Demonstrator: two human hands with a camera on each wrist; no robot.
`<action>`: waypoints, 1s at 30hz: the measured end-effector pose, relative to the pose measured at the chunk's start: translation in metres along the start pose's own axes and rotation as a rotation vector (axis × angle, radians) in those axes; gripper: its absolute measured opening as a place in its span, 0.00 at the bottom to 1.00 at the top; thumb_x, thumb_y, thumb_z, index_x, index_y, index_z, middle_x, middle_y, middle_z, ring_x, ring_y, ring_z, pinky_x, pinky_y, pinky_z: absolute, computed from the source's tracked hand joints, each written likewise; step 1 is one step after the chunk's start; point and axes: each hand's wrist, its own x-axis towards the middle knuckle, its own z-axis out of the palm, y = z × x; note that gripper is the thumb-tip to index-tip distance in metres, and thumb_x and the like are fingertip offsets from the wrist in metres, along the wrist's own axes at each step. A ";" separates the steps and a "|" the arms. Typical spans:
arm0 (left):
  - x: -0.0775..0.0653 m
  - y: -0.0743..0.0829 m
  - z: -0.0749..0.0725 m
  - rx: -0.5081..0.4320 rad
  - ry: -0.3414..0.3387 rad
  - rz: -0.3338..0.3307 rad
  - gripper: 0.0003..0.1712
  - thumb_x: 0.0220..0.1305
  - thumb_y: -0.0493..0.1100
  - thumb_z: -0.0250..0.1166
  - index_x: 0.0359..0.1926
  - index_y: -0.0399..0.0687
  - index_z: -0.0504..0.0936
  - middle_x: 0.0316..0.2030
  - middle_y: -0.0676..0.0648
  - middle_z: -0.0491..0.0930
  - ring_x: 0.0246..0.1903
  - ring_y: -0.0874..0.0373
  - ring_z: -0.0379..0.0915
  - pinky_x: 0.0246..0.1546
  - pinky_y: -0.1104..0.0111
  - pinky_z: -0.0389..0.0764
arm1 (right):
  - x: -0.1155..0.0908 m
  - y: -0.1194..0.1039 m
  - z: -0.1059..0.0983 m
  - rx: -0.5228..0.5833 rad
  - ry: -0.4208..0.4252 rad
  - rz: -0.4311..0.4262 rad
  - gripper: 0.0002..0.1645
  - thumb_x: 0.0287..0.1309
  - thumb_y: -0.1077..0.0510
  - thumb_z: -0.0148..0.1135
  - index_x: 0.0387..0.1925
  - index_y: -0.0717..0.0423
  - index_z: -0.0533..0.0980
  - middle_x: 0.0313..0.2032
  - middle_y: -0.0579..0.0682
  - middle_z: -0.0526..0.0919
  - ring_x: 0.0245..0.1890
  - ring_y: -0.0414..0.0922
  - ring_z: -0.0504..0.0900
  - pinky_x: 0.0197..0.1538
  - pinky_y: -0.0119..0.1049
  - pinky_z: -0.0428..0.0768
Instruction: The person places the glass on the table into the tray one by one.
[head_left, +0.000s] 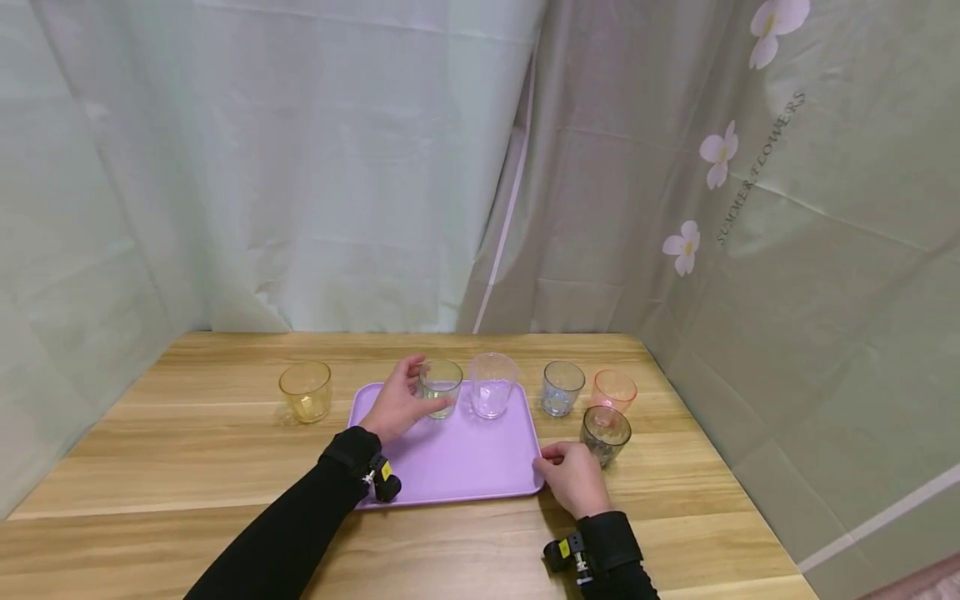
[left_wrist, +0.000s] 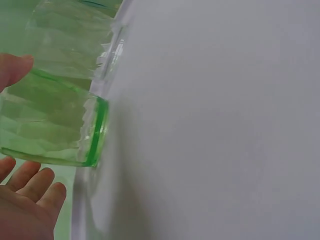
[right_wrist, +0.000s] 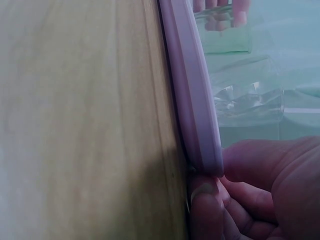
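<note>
A light purple tray [head_left: 465, 467] lies on the wooden table. My right hand [head_left: 576, 482] pinches its right edge, the thumb over the rim [right_wrist: 207, 115] and the curled fingers below. At the tray's back, a green-tinted glass [left_wrist: 55, 120] stands upright. My left hand [head_left: 401, 404] spreads around that glass, thumb on the near side and fingers on the far side; in the left wrist view the relaxed fingers [left_wrist: 37, 185] lie beside the wall with a gap. Right of it on the tray stands a clear glass [head_left: 492, 392].
A yellow glass [head_left: 307, 396] stands left of the tray. To the right are a blue glass [head_left: 561, 392], an orange-red glass [head_left: 613, 388] and a dark grey glass [head_left: 604, 437], the grey one close beside my right hand. Curtains [head_left: 337, 167] hang behind the table [head_left: 187, 467].
</note>
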 end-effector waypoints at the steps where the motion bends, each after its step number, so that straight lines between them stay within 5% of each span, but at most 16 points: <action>1: -0.001 0.001 -0.001 0.005 0.005 0.005 0.60 0.63 0.42 0.82 0.84 0.34 0.54 0.79 0.28 0.64 0.81 0.29 0.58 0.84 0.42 0.61 | 0.000 0.001 0.000 -0.003 0.000 -0.004 0.10 0.67 0.59 0.75 0.43 0.63 0.89 0.35 0.52 0.90 0.34 0.44 0.82 0.37 0.35 0.81; 30: -0.019 0.026 -0.049 -0.069 0.104 0.067 0.56 0.67 0.44 0.80 0.84 0.37 0.56 0.81 0.33 0.64 0.83 0.38 0.59 0.87 0.49 0.58 | 0.000 -0.001 -0.001 -0.025 -0.001 -0.027 0.10 0.67 0.59 0.75 0.43 0.63 0.89 0.36 0.53 0.91 0.34 0.44 0.83 0.36 0.36 0.81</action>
